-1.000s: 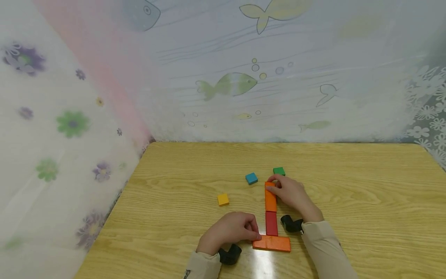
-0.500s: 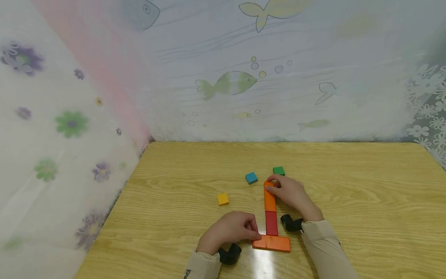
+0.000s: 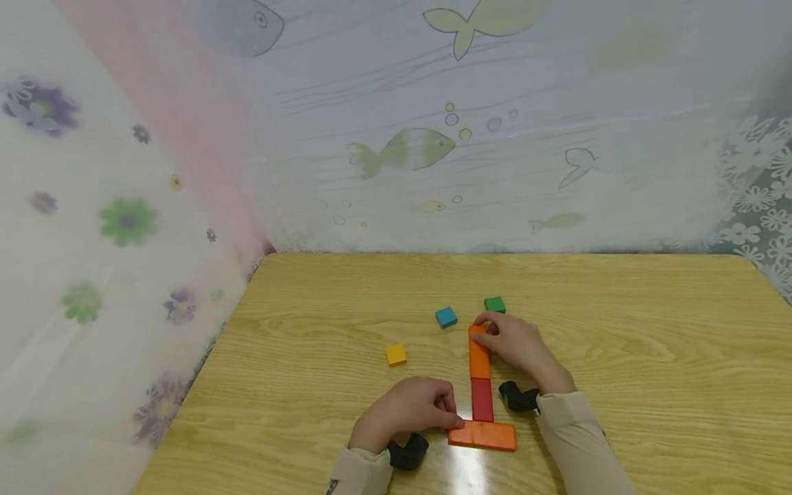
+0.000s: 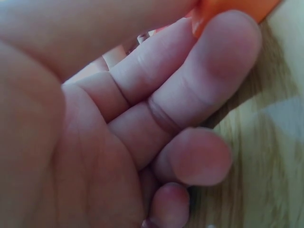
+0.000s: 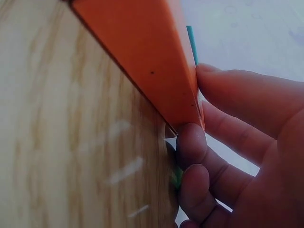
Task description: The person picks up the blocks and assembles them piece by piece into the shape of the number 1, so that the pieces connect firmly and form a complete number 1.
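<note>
Tabletop (image 3: 668,344) roomy rightward, left hand (image 3: 408,407) pinching crosswise orange bar (image 3: 489,436), right hand (image 3: 521,346) gripping end of lengthwise bar (image 3: 479,361)

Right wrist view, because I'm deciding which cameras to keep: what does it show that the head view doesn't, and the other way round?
Only the right wrist view shows small dark specks on a face of the far orange block.

Only the head view shows the left-hand grip, the near orange block and the yellow block.

Both show the right-hand grip at one end of the far orange block, and the wooden table.
</note>
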A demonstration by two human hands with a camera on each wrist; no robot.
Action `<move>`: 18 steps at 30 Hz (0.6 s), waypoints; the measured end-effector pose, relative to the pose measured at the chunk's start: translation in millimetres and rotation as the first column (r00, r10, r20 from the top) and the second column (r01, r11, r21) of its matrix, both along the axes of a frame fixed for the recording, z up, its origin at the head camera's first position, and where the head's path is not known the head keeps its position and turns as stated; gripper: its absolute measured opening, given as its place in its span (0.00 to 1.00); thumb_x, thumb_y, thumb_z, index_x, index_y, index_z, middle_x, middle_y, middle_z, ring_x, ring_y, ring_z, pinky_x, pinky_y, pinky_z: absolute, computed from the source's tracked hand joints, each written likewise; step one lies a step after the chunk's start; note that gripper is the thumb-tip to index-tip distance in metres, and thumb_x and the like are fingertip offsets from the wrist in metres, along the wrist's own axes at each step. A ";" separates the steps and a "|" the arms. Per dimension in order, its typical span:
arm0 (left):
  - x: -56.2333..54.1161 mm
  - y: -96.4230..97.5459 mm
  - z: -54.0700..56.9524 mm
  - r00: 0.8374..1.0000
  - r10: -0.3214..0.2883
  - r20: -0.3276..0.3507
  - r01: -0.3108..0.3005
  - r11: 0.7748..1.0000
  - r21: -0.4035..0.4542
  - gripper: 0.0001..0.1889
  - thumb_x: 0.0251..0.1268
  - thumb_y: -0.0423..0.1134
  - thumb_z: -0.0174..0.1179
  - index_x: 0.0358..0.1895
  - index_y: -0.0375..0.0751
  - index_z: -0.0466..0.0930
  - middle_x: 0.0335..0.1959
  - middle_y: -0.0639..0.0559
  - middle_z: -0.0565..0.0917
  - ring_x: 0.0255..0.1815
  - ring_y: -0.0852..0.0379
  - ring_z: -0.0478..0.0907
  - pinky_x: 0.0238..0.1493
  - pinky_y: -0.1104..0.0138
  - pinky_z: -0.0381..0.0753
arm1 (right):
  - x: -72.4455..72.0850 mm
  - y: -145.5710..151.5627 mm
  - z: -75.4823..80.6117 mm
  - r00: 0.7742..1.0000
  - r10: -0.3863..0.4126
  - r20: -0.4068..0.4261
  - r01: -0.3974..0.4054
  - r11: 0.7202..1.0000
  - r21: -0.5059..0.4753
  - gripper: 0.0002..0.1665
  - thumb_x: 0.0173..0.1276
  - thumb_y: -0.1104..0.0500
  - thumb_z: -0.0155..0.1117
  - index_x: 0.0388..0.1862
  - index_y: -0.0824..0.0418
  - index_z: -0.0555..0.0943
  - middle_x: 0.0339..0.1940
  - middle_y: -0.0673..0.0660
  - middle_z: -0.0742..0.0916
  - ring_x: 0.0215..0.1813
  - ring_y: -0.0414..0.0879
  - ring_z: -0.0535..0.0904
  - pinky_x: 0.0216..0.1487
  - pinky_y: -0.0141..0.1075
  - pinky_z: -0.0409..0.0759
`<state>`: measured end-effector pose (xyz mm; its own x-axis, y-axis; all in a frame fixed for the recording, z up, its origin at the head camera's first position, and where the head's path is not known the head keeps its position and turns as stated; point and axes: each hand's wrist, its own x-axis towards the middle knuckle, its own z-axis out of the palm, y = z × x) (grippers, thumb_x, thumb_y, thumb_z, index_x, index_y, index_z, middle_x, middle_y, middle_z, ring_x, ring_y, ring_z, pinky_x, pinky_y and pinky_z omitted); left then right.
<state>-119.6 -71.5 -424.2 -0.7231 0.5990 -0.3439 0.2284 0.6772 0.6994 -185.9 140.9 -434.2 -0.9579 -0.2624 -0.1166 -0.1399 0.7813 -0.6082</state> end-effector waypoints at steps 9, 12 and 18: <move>-0.9 0.1 -0.1 1.000 -0.002 -0.005 0.002 1.000 -0.019 0.09 0.51 0.51 0.63 0.23 0.55 0.75 0.17 0.63 0.75 0.19 0.65 0.68 0.22 0.72 0.64 | -0.7 0.9 -0.2 1.000 0.000 0.003 0.000 1.000 -0.002 0.15 0.62 0.48 0.58 0.46 0.52 0.77 0.25 0.46 0.77 0.27 0.42 0.70 0.37 0.43 0.60; -0.9 0.1 0.3 1.000 0.000 -0.006 0.000 1.000 -0.023 0.09 0.51 0.52 0.63 0.23 0.55 0.75 0.17 0.63 0.75 0.19 0.65 0.68 0.23 0.71 0.65 | -1.1 1.9 -0.5 1.000 0.003 0.003 -0.003 1.000 -0.006 0.16 0.62 0.48 0.58 0.46 0.52 0.77 0.26 0.46 0.78 0.27 0.41 0.71 0.35 0.41 0.63; -0.2 0.5 1.1 1.000 0.004 -0.011 -0.004 1.000 -0.013 0.10 0.51 0.52 0.63 0.23 0.55 0.75 0.16 0.63 0.75 0.19 0.66 0.67 0.22 0.72 0.64 | -1.1 6.2 -0.4 0.999 -0.005 0.041 0.007 0.998 -0.061 0.18 0.63 0.46 0.56 0.48 0.53 0.76 0.33 0.49 0.81 0.31 0.42 0.73 0.33 0.37 0.70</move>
